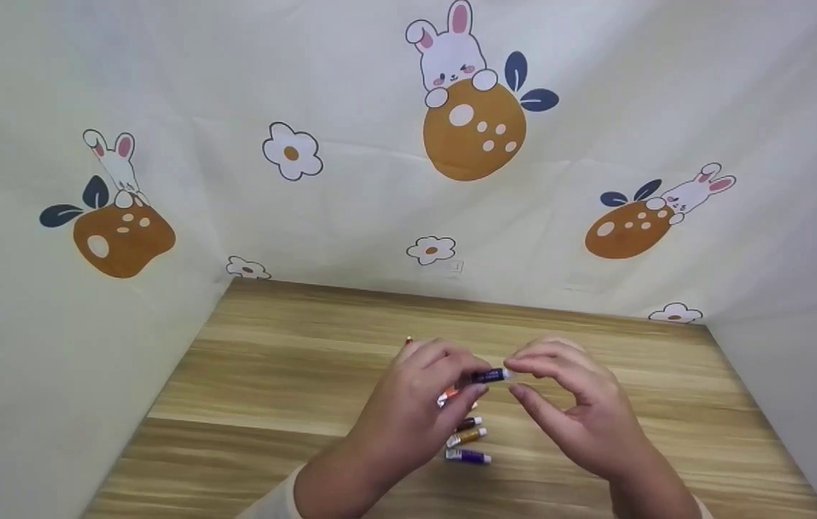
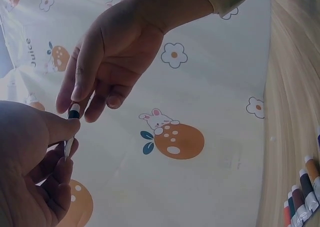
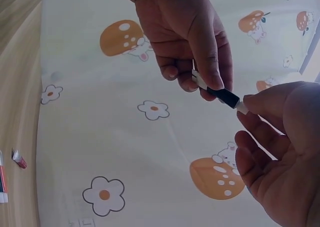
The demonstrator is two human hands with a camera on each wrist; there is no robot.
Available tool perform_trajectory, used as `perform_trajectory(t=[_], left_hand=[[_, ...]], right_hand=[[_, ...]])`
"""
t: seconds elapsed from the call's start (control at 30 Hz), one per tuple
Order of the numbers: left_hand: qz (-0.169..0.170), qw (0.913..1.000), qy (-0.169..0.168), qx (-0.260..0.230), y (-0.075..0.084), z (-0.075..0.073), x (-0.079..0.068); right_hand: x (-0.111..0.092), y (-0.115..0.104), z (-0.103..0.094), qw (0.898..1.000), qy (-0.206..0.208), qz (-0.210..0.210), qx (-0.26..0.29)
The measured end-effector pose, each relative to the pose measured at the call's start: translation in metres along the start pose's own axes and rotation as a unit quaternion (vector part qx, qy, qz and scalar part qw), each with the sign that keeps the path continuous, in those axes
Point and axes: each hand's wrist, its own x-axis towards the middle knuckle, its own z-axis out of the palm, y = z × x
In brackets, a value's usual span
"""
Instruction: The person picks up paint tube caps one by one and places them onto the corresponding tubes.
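Note:
My left hand (image 1: 419,396) pinches a small dark blue paint tube (image 1: 484,376) between thumb and fingers, white cap pointing right. Beside that cap is my right hand (image 1: 581,411), thumb and forefinger spread on either side of it. A gap shows between thumb and cap in the head view; in the right wrist view the fingertips come very near or touch the cap (image 3: 242,107). Below the hands lie several more tubes: a purple tube (image 1: 467,456), an ochre tube (image 1: 467,437), a dark brown tube (image 1: 471,424) and an orange-red tube (image 1: 446,396), partly hidden by the left hand.
The tubes lie on a wood-grain table (image 1: 293,346). Pale cloth walls (image 1: 351,216) with rabbit, orange and flower prints enclose its back and sides. A red tube (image 3: 19,159) lies apart from the others; only its tip shows beyond the left hand in the head view.

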Motion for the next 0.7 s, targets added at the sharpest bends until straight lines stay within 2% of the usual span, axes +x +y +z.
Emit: perform_trajectory(t=[0.13,0.43,0.7], left_hand=[[0.006,1.0,0.003,-0.003,-0.0001,0.001,-0.0004],[-0.01,0.9998,-0.014,-0.009,0.0011,0.0011,0.0001],[0.003,0.9998,-0.017,-0.011,-0.0002,0.0016,0.0001]], right_hand=[[-0.0004,0.0013,0.0008,1.0,-0.009,0.009,-0.012],[-0.0026,0.0012,0.0043,0.998,-0.008,0.06,-0.027],[-0.003,0.0026,0.0051,0.997,-0.019,0.058,-0.049]])
